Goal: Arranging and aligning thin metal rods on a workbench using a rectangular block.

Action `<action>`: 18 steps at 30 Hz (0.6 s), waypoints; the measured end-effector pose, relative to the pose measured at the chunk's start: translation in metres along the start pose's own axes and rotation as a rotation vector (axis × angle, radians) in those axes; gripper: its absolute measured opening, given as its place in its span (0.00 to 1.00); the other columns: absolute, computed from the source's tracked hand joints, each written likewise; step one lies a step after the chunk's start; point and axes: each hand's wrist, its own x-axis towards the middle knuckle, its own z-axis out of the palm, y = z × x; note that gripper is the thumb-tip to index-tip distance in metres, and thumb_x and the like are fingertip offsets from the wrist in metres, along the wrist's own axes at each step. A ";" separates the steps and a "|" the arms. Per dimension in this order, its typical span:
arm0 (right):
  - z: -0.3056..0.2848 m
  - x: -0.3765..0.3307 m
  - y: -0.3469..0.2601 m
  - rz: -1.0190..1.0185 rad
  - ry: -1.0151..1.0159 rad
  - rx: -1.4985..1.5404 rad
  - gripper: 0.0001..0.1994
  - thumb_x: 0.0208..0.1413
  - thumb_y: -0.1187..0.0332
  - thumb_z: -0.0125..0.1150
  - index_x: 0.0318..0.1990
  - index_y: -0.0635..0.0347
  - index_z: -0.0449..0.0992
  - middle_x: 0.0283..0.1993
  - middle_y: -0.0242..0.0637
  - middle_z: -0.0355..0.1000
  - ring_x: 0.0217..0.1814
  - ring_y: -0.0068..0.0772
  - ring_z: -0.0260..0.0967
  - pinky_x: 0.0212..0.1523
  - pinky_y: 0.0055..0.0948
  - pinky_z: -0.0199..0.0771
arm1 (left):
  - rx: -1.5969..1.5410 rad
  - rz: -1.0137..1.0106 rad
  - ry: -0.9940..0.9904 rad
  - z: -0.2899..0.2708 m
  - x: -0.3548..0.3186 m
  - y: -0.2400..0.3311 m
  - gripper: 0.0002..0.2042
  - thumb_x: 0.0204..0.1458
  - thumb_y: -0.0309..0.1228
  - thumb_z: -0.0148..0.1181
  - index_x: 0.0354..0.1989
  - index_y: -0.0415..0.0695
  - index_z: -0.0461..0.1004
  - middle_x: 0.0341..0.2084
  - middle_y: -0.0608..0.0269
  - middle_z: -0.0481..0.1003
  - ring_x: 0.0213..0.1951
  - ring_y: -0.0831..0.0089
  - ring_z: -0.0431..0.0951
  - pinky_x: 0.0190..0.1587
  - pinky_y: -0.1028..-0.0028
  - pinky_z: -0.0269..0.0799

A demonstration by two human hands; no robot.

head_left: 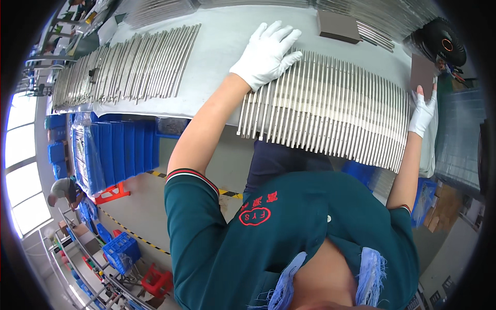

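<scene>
In a white glove, my left hand [267, 54] lies flat with its fingers spread, at the upper left end of a row of slim metal rods [330, 106]. The rods lie side by side on the pale covered table [214, 62], and one or two at the left sit slightly apart from the others. My right hand [423, 111], also gloved but with some fingertips bare, is closed on a flat brown block [422, 76] just past the row's right end. A similar brown block [338, 27] rests beyond the rods, beside a few loose rods [375, 36].
A second batch of metal rods [124, 67] covers the table's left side. A black round fan [439, 42] stands at the far right. Blue crates [126, 152] are stacked below on the left. Another person [64, 191] bends over at the far left.
</scene>
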 end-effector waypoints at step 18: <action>0.000 0.005 0.004 -0.065 -0.020 -0.100 0.35 0.58 0.67 0.68 0.70 0.65 0.57 0.68 0.42 0.60 0.65 0.35 0.64 0.60 0.32 0.73 | -0.003 -0.379 0.067 -0.005 -0.019 -0.008 0.14 0.61 0.42 0.55 0.41 0.46 0.81 0.34 0.54 0.79 0.38 0.54 0.78 0.44 0.60 0.75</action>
